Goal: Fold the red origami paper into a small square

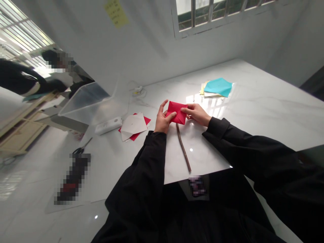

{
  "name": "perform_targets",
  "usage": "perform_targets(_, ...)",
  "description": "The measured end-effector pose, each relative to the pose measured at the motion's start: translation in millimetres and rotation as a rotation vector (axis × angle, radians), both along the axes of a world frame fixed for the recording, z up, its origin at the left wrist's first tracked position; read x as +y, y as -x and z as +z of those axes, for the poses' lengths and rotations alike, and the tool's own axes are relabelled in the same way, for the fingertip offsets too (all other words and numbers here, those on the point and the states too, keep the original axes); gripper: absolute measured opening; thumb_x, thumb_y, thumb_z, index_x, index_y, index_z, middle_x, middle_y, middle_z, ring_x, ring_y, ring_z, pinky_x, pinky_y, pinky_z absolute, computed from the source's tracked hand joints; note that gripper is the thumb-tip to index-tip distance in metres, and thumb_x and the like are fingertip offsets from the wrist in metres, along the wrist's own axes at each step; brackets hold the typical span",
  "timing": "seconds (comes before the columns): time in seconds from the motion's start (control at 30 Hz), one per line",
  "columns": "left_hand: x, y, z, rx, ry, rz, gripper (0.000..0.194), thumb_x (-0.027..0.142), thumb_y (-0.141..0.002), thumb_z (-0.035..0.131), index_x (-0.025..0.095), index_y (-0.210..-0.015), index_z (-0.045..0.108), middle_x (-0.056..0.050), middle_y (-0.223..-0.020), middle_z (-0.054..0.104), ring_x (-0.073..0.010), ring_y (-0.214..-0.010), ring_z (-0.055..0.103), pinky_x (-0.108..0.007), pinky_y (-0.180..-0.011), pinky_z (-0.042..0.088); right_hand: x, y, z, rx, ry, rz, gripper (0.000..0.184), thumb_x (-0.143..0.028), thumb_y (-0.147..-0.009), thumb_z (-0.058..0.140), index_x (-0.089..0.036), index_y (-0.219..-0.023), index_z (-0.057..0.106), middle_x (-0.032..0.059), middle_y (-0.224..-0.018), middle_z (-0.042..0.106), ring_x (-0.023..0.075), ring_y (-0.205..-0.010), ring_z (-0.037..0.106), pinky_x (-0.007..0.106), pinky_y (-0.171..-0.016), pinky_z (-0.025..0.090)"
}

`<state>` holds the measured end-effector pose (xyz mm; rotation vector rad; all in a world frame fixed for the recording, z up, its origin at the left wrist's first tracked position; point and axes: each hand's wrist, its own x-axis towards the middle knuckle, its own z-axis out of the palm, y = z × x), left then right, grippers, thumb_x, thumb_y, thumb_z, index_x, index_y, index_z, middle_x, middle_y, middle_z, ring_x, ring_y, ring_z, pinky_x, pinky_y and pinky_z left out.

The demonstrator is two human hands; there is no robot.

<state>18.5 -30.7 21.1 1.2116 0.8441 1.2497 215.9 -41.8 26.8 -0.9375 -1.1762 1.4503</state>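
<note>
A small folded piece of red paper (177, 111), nearly square with crease lines, is held up between my two hands above the table. My left hand (163, 118) grips its left side, thumb across the front and index finger raised. On the right side, my right hand (198, 114) pinches it with the thumb on the front; its other fingers are partly behind the paper. Below the paper a thin brown stick (184, 150) lies on the white table (260, 111), its upper end hidden behind the paper.
White and red paper sheets (134, 125) lie left of my hands, beside a white oblong device (108, 126) and a clear plastic bin (88, 101). Scissors (79, 150) lie farther left. Blue and yellow sheets (219, 87) lie at the back right. Another person (22, 79) is at the far left.
</note>
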Motion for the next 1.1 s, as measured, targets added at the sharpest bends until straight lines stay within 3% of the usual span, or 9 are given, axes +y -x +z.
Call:
perform_targets(0.1,1,0,-2.5,0.005,0.028,-0.008,0.11,0.043,-0.061,0.1,0.026,-0.155,0.045,-0.004,-0.098,0.079,-0.021,-0.083,0.077,-0.034,-0.085,0.062,-1,-1,-1.0,-0.037,-0.019,0.016,0.038,-0.047,-0.078,0.089,-0.014,-0.09,0.074,-0.0006,-0.068,0.062,0.0087,-0.057,0.049,0.023,-0.053,0.041)
perform_targets(0.3,-2,-4,-2.0,0.026,0.065,-0.012,0.082,0.042,-0.058,0.1,0.019,-0.128,0.063,-0.005,-0.094,0.08,-0.0209,-0.083,0.077,-0.033,-0.084,0.061,-2,-2,-3.8,-0.252,-0.104,0.045,0.05,-0.062,-0.076,0.088,-0.015,-0.084,0.075,0.0046,-0.072,0.068,0.013,-0.062,0.053,0.027,-0.054,0.043)
perform_targets(0.47,-6,-8,2.1,-0.024,0.106,-0.046,0.061,0.038,-0.063,0.096,0.017,-0.114,0.068,-0.006,-0.099,0.08,-0.0209,-0.089,0.077,-0.03,-0.082,0.06,-4,0,-4.1,-0.226,-0.122,0.045,0.051,-0.063,-0.074,0.089,-0.015,-0.086,0.075,0.0054,-0.076,0.071,0.0135,-0.063,0.056,0.027,-0.056,0.045)
perform_targets(0.7,-8,-12,2.4,-0.081,0.123,-0.057,0.055,0.042,-0.066,0.095,0.015,-0.109,0.073,-0.008,-0.1,0.08,-0.0225,-0.089,0.077,-0.034,-0.083,0.061,-2,-1,-4.5,-0.209,-0.088,0.028,0.048,-0.058,-0.073,0.089,-0.013,-0.085,0.076,0.0053,-0.077,0.074,0.0137,-0.065,0.06,0.026,-0.059,0.047)
perform_targets(0.97,-5,-10,7.1,-0.085,0.071,0.109,0.05,0.053,-0.062,0.097,0.017,-0.085,0.071,-0.001,-0.08,0.074,-0.013,-0.072,0.069,-0.024,-0.07,0.058,-3,-3,-1.5,-0.216,-0.076,0.183,0.04,-0.045,-0.072,0.091,-0.012,-0.093,0.079,0.0091,-0.091,0.08,0.0186,-0.077,0.07,0.03,-0.071,0.055)
perform_targets(1.1,-4,-6,9.1,-0.065,0.125,0.186,0.05,0.055,-0.061,0.098,0.017,-0.078,0.069,0.003,-0.071,0.068,-0.0095,-0.063,0.063,-0.019,-0.058,0.052,-3,-2,-0.7,-0.198,-0.061,0.165,0.039,-0.041,-0.073,0.088,-0.012,-0.097,0.079,0.0092,-0.093,0.079,0.0194,-0.078,0.071,0.031,-0.073,0.057)
